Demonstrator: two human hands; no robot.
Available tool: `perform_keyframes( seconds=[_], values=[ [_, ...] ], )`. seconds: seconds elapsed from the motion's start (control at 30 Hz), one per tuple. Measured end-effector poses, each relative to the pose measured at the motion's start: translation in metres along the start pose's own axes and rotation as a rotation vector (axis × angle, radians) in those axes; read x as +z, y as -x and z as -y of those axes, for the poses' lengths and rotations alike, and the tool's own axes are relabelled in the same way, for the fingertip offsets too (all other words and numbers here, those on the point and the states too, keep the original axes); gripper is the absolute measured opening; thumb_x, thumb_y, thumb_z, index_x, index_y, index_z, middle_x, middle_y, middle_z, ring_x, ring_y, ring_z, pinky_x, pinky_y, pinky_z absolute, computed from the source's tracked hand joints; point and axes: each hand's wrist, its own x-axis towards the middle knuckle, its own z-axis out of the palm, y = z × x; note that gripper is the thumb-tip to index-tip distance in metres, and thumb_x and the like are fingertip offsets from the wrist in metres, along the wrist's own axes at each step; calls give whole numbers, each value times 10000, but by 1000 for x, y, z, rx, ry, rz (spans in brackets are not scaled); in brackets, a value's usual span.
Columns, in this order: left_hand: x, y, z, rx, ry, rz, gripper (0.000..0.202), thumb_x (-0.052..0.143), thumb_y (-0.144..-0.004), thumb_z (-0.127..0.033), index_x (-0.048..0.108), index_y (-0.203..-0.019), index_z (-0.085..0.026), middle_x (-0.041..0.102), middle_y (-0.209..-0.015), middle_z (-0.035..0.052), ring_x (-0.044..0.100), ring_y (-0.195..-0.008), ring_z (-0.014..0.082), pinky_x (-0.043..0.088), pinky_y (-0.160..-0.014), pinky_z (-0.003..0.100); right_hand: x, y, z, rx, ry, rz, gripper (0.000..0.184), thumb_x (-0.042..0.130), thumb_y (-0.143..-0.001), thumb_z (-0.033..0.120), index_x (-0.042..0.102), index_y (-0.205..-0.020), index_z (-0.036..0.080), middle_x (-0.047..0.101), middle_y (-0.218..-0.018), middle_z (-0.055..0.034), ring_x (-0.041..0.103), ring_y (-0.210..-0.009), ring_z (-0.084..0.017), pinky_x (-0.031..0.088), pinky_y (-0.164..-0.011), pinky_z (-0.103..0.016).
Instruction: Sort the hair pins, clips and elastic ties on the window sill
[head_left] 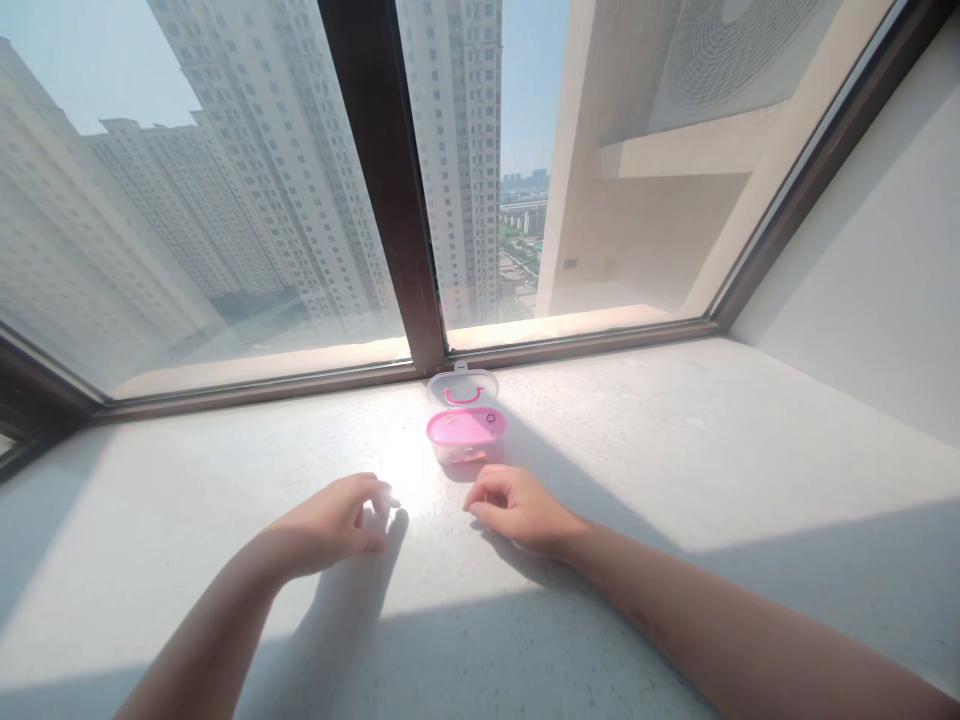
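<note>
My left hand (334, 520) rests on the sill (675, 450), fingertips drawn together in glare; I cannot tell if they pinch anything. My right hand (517, 510) lies loosely curled, empty, just before the pink box (466, 435), whose lid (463, 387) stands open near the sill's back edge.

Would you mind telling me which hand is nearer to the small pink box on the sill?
Right. The right hand lies just in front of the pink box, fingers close to it. The left hand sits farther off, in front and to its left.
</note>
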Motion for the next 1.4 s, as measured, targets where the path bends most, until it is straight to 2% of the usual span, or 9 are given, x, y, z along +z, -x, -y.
perform_keyframes(
  seconds=[0.1,0.23,0.37,0.53,0.77,0.93,1.1,1.27,1.4],
  values=[
    [11,7,14,22,60,51,246,615,-630,-220,674,-868,-244,625,-907,11,586,-732,183,432,-642,257,0,0,1,2,11,3,106,586,-751,115,671,-696,148,579,-714,-6,516,-616,-109,375,-571,-229],
    [18,3,23,21,31,14,176,559,-676,-209,650,-827,-209,603,-828,10,570,-751,183,414,-663,259,0,0,0,6,32,11,113,582,-754,115,670,-692,149,578,-711,-7,514,-614,-108,371,-569,-229],
    [21,-2,26,-34,-23,2,112,530,-712,-222,635,-723,-185,605,-797,24,567,-751,186,406,-670,268,-1,1,-1,23,35,29,105,582,-764,125,665,-703,146,569,-706,-4,511,-607,-101,369,-564,-223],
    [25,2,24,47,-31,-18,140,475,-778,-211,585,-695,-184,573,-845,34,545,-789,190,409,-719,294,-2,1,0,14,45,32,112,575,-768,122,662,-701,146,567,-704,-3,512,-612,-101,366,-564,-224],
    [32,4,8,192,153,-97,137,425,-822,-151,523,-751,-213,554,-841,27,504,-753,182,410,-680,293,0,2,1,-55,122,27,105,589,-763,120,671,-704,147,562,-717,-1,496,-609,-92,360,-568,-221],
    [45,-3,-32,163,272,-88,138,418,-869,-203,504,-763,-212,573,-731,1,512,-705,170,394,-656,286,0,1,0,-83,106,33,104,592,-752,117,683,-711,148,569,-713,-4,497,-609,-94,359,-555,-213],
    [73,-20,-62,213,326,-197,113,469,-849,-204,534,-757,-194,587,-720,-6,514,-682,148,381,-637,258,1,2,0,-14,14,36,101,602,-765,176,674,-823,137,612,-703,-10,500,-555,-94,374,-516,-207],
    [91,-33,-54,242,390,-285,117,483,-858,-235,576,-818,-177,615,-745,12,546,-690,154,398,-649,260,3,7,2,-19,112,-48,208,582,-781,171,685,-960,149,658,-693,-12,552,-558,-107,402,-542,-208],
    [90,-31,-42,253,346,-231,128,509,-850,-252,604,-811,-175,633,-767,22,560,-720,167,406,-667,271,3,12,4,-138,245,-18,193,558,-819,175,703,-946,165,664,-682,-6,529,-544,-98,373,-550,-207]
  ],
)
